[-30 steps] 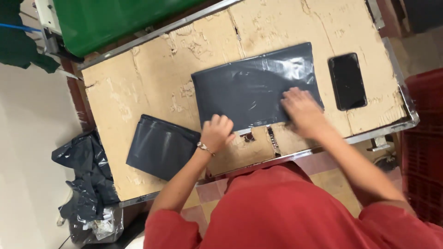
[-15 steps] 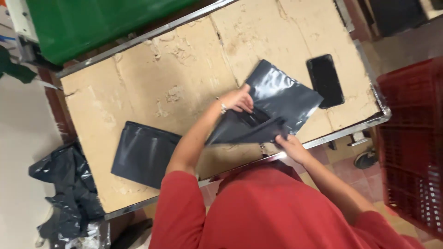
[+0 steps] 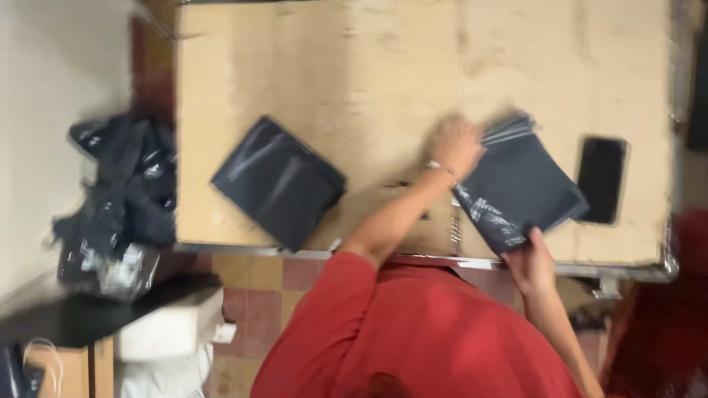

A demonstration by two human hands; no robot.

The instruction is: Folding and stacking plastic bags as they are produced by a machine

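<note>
Two dark grey mailer bags [image 3: 279,180] [image 3: 520,188], black phone screen [image 3: 601,179] rightmost

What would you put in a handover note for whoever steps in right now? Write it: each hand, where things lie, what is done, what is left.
Left hand: flat on the far edge of the dark plastic bag, pressing it to the cardboard-topped table.
Right hand: gripping the bag's near corner at the table's front edge.
Second dark bag: lies flat to the left, untouched.
Black phone: lies just right of the bag in hand.
Heap of dark bags: off the table's left side.
Done: the bag in hand looks folded over on itself.
Left: it is not yet let go; the picture is blurred, so the fold is hard to judge.
</note>
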